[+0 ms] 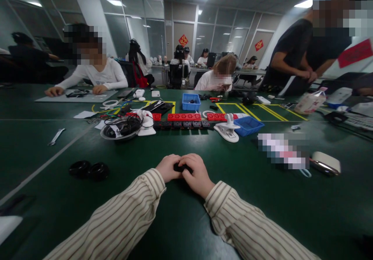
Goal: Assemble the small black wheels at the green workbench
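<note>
Here a small black object (pixel 182 168) sits between the two hands near the table's front edge, almost wholly covered, so its shape cannot be told. The left hand (pixel 169 167) and the right hand (pixel 197 173) meet knuckle to knuckle over it, fingers curled together and clamped on the dark piece; both wrists come out of striped sleeves (pixel 131 209) that rest on the green table (pixel 262 209).

Towards the left edge lie two black rings (pixel 89 170), touching each other, and farther back a small wrench (pixel 56 136). Across the middle of the table runs a row of red and black blocks (pixel 183 120), with a round dish of cables (pixel 121 128) at its left end and a white clamp (pixel 227 130) just beside a blue tray (pixel 248 125) at its right. A second blue tray (pixel 191 101) stands behind the row. Near the right edge rests a white case (pixel 325 162).

The room is an open office with glass partitions, ceiling light panels and other people seated at the far tables.
</note>
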`<action>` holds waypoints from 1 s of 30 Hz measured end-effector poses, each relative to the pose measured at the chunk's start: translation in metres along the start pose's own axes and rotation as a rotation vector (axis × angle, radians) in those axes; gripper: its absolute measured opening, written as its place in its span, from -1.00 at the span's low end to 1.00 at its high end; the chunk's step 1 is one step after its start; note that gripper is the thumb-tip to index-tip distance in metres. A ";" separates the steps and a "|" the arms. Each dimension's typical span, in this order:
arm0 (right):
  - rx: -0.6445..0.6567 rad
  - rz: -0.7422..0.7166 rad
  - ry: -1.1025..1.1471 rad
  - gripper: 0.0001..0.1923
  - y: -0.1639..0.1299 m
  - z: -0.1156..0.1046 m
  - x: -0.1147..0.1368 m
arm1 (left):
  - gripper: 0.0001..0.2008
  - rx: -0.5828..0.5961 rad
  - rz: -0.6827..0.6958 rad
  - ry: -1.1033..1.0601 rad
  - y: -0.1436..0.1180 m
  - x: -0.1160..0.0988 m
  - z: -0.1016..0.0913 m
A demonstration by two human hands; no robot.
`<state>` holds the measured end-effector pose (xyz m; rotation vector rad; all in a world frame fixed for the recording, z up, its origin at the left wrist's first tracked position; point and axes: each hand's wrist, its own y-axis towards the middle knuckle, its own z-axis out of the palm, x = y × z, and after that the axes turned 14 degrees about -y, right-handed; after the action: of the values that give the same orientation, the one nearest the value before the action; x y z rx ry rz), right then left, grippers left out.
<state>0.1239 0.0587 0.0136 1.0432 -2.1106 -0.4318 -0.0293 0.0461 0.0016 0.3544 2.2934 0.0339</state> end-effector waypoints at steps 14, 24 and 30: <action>0.018 0.207 -0.244 -0.78 -0.002 0.000 0.000 | -0.58 -0.256 -0.207 0.050 -0.012 -0.027 0.021; 0.044 -0.037 -0.073 -0.73 0.000 -0.005 0.005 | -0.74 -0.018 0.013 -0.038 -0.002 0.000 0.002; -0.011 -0.054 0.010 -0.73 -0.001 -0.009 0.008 | -0.37 -0.020 0.073 -0.107 -0.004 0.005 0.001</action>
<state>0.1276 0.0517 0.0231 1.0959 -2.0725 -0.4630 -0.0327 0.0440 -0.0037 0.4196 2.1729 0.0733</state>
